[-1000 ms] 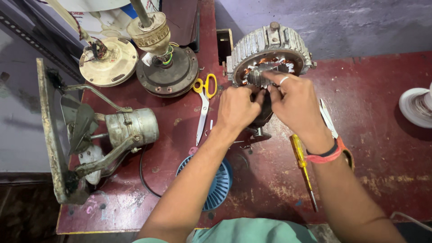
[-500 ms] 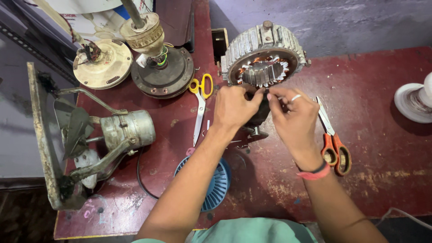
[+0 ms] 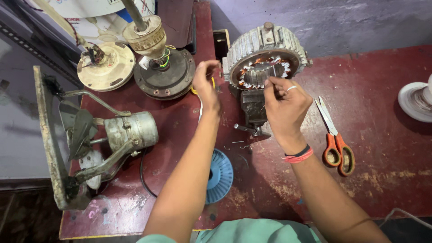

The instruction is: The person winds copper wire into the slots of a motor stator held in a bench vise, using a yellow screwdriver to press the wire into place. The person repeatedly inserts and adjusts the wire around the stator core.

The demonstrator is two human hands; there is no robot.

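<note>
Two bare hands work over a worn red wooden table (image 3: pixel 382 180): the left hand (image 3: pixel 206 87), fingers curled together, hovers beside a dark round motor base (image 3: pixel 164 76), while the right hand (image 3: pixel 284 102) pinches (on what, I cannot tell) before a ribbed grey metal stator with copper windings (image 3: pixel 263 58); orange-handled scissors (image 3: pixel 335 139) lie rightward.

Left hand (image 3: pixel 206 85) blurred; unclear whether fingers (image 3: pixel 211 66) pinch anything. Yellow scissors (image 3: pixel 194 91) almost wholly hidden behind that hand, only a sliver showing at 9 o'clock of it. Whatever sits between the right hand (image 3: pixel 284 104) fingers too small to tell. Blue ribbed disc (image 3: pixel 220 175) half covered by the left forearm. White round object (image 3: pixel 416 101) cut off at the 3 o'clock edge. Fan frame (image 3: pixel 47 135) base lost beyond the surface at 7 o'clock.
</note>
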